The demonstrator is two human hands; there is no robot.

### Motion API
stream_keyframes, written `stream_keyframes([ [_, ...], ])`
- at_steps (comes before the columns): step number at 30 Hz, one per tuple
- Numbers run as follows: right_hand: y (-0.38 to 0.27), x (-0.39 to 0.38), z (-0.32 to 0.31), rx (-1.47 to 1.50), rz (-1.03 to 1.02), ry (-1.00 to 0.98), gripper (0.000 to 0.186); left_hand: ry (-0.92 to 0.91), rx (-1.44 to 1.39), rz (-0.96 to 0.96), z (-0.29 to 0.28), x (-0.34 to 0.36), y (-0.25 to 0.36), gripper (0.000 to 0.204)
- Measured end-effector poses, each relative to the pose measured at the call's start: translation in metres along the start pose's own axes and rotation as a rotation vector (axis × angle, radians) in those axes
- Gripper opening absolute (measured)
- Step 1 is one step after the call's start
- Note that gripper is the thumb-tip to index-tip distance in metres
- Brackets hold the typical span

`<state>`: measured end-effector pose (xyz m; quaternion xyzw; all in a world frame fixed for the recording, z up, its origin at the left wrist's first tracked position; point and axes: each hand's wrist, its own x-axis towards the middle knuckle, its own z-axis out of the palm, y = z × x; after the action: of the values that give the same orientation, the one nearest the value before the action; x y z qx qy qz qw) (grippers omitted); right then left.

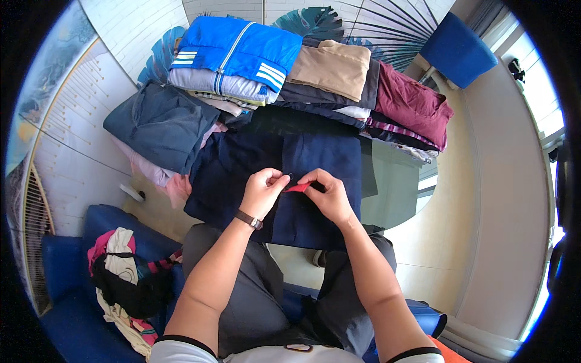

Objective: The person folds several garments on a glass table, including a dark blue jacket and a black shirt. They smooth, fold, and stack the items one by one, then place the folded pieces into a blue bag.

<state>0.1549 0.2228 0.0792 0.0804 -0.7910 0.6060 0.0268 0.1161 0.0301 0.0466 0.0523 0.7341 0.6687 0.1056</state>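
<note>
A dark navy garment (236, 160) lies spread over the near part of the table, its front edge hanging toward my knees. Over its middle, both my hands work close together. My left hand (262, 190), with a brown-strapped watch on the wrist, is closed in a pinch beside a small dark loop (291, 176); what sits between its fingertips is too small to make out. Thumb and fingers of my right hand (328, 195) pinch a small red piece (297, 188), flat and narrow, whose kind I cannot tell. Its left end reaches toward my left fingertips.
Folded clothes stand in piles along the table (393, 181): a blue jacket (242, 51), beige trousers (331, 68), a maroon garment (408, 106) and a dark grey garment (160, 124). Loose clothes (130, 281) lie on a blue sofa (63, 302) at left. A blue chair (458, 51) stands far right.
</note>
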Motion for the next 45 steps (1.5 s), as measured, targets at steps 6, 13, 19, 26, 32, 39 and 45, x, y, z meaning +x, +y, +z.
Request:
stream_keyframes([
  [6,0.003,-0.002,-0.001,-0.079,-0.036,0.011,0.014,-0.024,-0.184,-0.095,0.007,0.007,-0.002,0.014],
  [13,0.009,0.011,0.012,-0.213,-0.236,0.136,0.013,-0.052,-0.466,-0.242,0.003,0.004,0.001,0.011],
  [19,0.001,0.016,0.016,-0.341,-0.434,0.192,0.014,-0.101,-0.537,-0.227,-0.001,0.007,-0.014,0.017],
  [26,0.009,0.016,0.017,-0.391,-0.409,0.171,0.021,-0.029,-0.247,-0.058,0.009,0.000,0.003,0.011],
  [32,0.003,0.022,0.010,-0.260,-0.307,0.114,0.017,-0.028,-0.008,0.082,0.011,-0.003,0.009,0.015],
  [39,0.006,0.023,0.005,-0.230,-0.226,0.052,0.019,-0.022,0.120,0.131,0.012,-0.004,0.015,0.008],
  [45,0.006,0.023,0.010,-0.223,-0.189,0.086,0.022,0.065,0.105,0.075,0.014,0.002,0.000,0.010],
])
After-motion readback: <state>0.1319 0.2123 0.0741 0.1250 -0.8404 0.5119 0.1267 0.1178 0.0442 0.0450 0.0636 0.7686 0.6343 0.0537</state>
